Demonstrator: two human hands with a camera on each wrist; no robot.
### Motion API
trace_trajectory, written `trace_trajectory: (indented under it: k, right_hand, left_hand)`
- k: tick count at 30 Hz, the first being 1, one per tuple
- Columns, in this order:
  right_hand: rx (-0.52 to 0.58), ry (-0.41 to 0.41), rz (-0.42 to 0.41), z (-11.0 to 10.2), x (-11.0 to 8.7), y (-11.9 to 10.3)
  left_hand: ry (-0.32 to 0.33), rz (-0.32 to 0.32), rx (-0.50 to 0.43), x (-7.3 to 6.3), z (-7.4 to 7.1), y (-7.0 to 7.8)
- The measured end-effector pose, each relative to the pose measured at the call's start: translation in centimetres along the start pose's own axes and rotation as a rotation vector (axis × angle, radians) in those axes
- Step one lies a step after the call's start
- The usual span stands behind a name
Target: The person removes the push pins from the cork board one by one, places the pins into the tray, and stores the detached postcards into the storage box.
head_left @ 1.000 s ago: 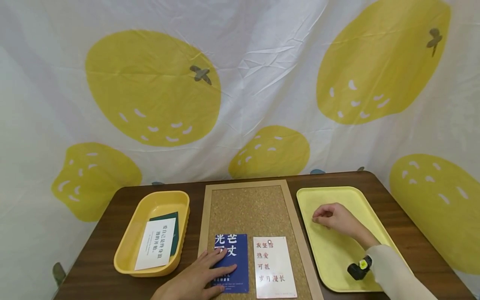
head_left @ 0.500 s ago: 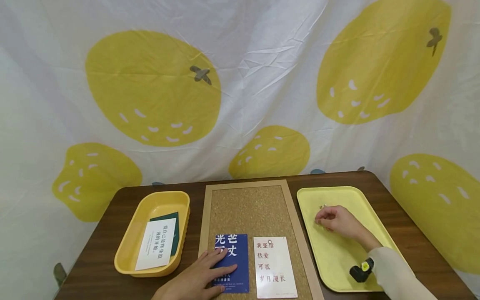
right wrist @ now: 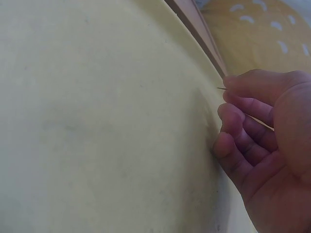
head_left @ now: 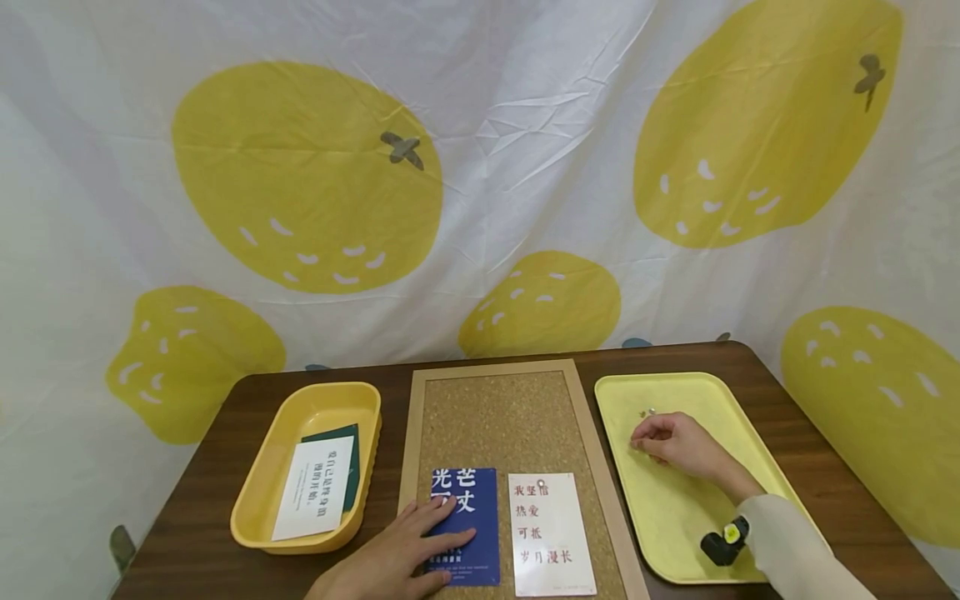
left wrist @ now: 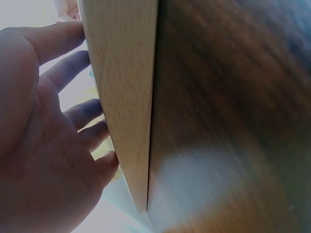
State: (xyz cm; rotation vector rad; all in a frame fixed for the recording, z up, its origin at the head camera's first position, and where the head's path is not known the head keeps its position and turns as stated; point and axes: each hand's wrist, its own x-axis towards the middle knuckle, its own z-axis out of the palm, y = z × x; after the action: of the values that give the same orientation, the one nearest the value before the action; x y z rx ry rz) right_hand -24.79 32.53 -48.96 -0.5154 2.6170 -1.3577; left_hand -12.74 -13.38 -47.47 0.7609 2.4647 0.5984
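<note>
My left hand (head_left: 408,546) lies with fingers spread on a blue card (head_left: 480,533) with white characters, at the lower left of a framed cork board (head_left: 495,417). In the left wrist view its fingertips show along the board's wooden frame (left wrist: 124,87). Beside the blue card lies a white card (head_left: 551,537) with red characters and a pushpin (head_left: 540,483) near its top. My right hand (head_left: 671,442) is low over the yellow tray (head_left: 697,392). Between its thumb and index fingertips it pinches a pushpin, whose thin metal point (right wrist: 221,88) sticks out; its head is hidden.
Small pins (head_left: 649,412) lie in the tray just beyond my right hand. On the left stands a yellow-orange basket (head_left: 262,492) holding a white card (head_left: 311,492) over a dark green card (head_left: 351,471). A lemon-print cloth (head_left: 525,200) hangs behind the brown table (head_left: 195,467).
My right hand has shifted slightly to the right and toward me over the tray, bringing the small pins beyond it into view. My left hand has stayed on the blue card.
</note>
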Motion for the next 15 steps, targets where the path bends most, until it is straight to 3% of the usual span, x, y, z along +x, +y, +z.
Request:
trace_trajectory:
  k: [15]
  right_hand:
    - [0.001,0.017,0.023,-0.10,-0.10,0.00]
  left_hand:
    - [0.012,0.028,0.004,-0.03,-0.01,-0.10]
